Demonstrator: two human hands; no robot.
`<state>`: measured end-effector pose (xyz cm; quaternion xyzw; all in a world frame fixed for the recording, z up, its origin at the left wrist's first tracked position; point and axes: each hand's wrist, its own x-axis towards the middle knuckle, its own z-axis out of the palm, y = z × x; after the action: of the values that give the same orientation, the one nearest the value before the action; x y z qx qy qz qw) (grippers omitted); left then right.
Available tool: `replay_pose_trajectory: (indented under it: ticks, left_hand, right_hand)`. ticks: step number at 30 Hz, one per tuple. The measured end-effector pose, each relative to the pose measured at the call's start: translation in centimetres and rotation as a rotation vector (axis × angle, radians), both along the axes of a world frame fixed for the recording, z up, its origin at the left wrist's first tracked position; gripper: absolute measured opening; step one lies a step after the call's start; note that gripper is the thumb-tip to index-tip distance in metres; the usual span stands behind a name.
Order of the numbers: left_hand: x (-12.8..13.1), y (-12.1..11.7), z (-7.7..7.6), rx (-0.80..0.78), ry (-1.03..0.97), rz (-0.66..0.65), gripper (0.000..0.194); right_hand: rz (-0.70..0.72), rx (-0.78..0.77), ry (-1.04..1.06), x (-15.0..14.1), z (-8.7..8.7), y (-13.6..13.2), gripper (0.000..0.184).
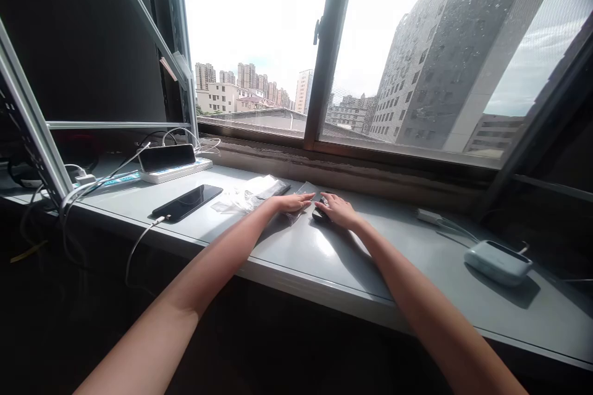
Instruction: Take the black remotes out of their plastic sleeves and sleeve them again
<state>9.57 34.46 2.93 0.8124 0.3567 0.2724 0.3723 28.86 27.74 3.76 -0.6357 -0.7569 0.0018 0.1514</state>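
Note:
My left hand (293, 202) reaches over the shelf with its fingers stretched out towards the right. Beneath it lies a crumpled clear plastic bag (299, 217). My right hand (340, 211) is curved over a small black object (319, 215) on the shelf, its fingers around the top and near side. Most of that object is covered, so its kind cannot be made out. Left of my hands, more white and clear plastic wrapping (252, 192) lies crumpled, with a dark flat edge (281, 188) showing at its right end.
A black phone (188, 203) with a white cable lies on the grey shelf (287, 259). Behind it, another phone (167, 158) leans on a white power strip (178, 171). A light-blue rounded device (498, 262) sits at the right. Metal uprights (34, 111) and a window (319, 49) border the shelf.

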Motion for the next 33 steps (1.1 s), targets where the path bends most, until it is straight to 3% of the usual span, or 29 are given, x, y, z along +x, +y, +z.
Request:
replay_pose_trajectory:
  ticks: [3,9,13,23,28,33]
  left_hand:
    - [0.4,-0.2,0.0,0.063,0.065,-0.007,0.049]
    - [0.3,-0.6,0.1,0.159,0.421,0.038,0.063]
    - [0.7,-0.9,0.0,0.181,0.541,0.041,0.064]
    - [1.0,-1.3,0.1,0.194,0.542,0.069,0.066]
    - [1.3,-1.0,0.1,0.242,0.447,0.099,0.052]
    - [1.5,-1.4,0.3,0.159,0.450,0.080,0.049]
  right_hand:
    - [-0.005,-0.101,0.019,0.3,-0.6,0.7,0.057]
    - [0.041,-0.077,-0.007,0.2,-0.5,0.8,0.054]
    - [0.089,-0.117,0.006,-0.3,-0.3,0.5,0.053]
    - [0.162,-0.139,0.059,-0.1,-0.7,0.9,0.053]
    - [0.167,-0.129,0.080,0.0,-0.9,1.1,0.051]
    - [0.184,-0.100,0.065,0.1,-0.8,1.1,0.047]
